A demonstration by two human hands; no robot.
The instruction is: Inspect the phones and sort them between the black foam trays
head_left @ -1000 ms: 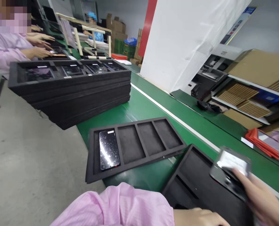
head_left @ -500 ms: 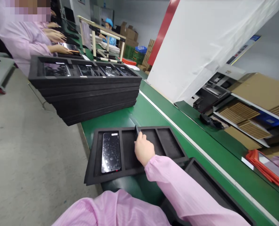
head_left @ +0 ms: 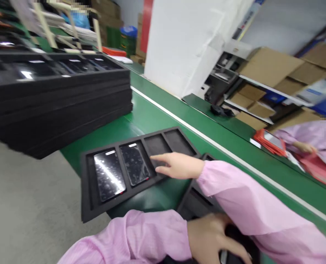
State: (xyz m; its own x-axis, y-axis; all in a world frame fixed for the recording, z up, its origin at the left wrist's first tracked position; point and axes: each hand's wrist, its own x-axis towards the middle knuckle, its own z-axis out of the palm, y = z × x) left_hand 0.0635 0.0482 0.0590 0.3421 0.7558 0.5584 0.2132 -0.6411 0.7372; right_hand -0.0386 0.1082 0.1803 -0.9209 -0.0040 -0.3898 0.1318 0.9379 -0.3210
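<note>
A black foam tray [head_left: 86, 190] with four slots lies on the green belt. A dark phone [head_left: 109, 175] fills its first slot and a second phone [head_left: 134, 164] lies in the one beside it; the other two slots hold nothing. My right hand [head_left: 176, 165] hovers flat over the tray's near edge, fingers stretched out, fingertips just right of the second phone. My left hand [head_left: 215, 238] is low in view, fingers curled down over something dark on a nearer black tray [head_left: 196, 198]; what it grips is blurred.
A tall stack of black foam trays [head_left: 55, 99] with phones on top stands at the left. A white panel [head_left: 185, 44] rises beyond the belt [head_left: 207, 135]. At the right, a co-worker's pink sleeve [head_left: 311, 134], red-orange cases [head_left: 273, 141] and shelves of cardboard.
A second phone now lies in the tray's second slot. My right hand has let go and drawn back, open. My left hand has come down onto the nearer tray. The view swung right.
</note>
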